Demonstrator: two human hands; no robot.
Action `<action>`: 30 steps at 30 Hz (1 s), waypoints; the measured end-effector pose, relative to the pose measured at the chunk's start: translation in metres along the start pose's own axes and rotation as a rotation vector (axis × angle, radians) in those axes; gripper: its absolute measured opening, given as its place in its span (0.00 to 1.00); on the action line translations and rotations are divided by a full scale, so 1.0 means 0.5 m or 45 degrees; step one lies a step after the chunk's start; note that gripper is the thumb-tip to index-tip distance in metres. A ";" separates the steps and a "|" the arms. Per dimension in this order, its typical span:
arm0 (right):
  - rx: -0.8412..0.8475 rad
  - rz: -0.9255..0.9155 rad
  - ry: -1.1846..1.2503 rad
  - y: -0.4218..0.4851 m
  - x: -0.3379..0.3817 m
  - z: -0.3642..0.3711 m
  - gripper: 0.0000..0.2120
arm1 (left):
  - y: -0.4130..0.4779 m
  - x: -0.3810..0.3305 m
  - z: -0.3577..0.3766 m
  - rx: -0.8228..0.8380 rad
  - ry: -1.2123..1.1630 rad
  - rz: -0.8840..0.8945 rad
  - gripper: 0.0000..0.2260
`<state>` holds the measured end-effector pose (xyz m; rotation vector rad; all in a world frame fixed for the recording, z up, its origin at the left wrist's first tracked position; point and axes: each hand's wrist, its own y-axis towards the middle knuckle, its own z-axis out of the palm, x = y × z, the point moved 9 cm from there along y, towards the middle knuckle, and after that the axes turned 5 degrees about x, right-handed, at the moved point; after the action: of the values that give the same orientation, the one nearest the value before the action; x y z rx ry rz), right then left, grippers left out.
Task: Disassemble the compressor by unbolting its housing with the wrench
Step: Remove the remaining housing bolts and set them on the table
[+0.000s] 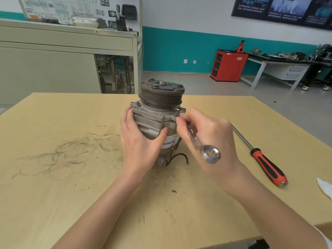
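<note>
A grey metal compressor [154, 114] stands upright on the wooden table [71, 159], its dark grooved pulley [161, 94] on top and a black wire [179, 156] trailing at its base. My left hand [138, 141] grips the housing from the near left side, thumb across the front. My right hand [210, 139] holds a shiny combination wrench [206, 148]. The wrench's far end sits at a bolt [177, 112] on the housing's right flange, hidden by my fingers. Its ring end points back toward me.
A screwdriver [265, 162] with an orange and black handle lies on the table to the right. A white cloth [325, 187] shows at the right edge. Dark smudges mark the tabletop on the left. A grey cabinet, a red cabinet and a workbench stand behind.
</note>
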<state>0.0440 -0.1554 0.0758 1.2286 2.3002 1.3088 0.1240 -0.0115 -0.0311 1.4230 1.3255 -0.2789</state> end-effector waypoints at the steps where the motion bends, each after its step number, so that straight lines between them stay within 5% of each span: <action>1: 0.018 -0.021 -0.044 -0.004 0.008 0.007 0.08 | -0.001 0.000 -0.001 -0.006 -0.003 -0.003 0.43; 4: 0.030 -0.011 -0.045 -0.008 0.008 0.011 0.05 | 0.000 0.000 -0.001 -0.010 0.000 -0.009 0.43; 14: 0.067 0.500 0.640 -0.022 -0.107 0.008 0.06 | 0.001 -0.005 -0.004 0.005 0.006 0.002 0.42; 20: 0.104 0.321 0.495 -0.014 -0.077 0.007 0.07 | 0.002 -0.003 -0.001 0.004 -0.002 0.011 0.42; 30: 0.323 0.516 1.297 -0.013 -0.214 0.058 0.06 | 0.001 -0.006 -0.002 0.009 -0.018 0.005 0.42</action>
<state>0.1232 -0.2204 0.0329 1.3362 3.0466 2.2358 0.1228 -0.0122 -0.0280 1.4269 1.3116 -0.2909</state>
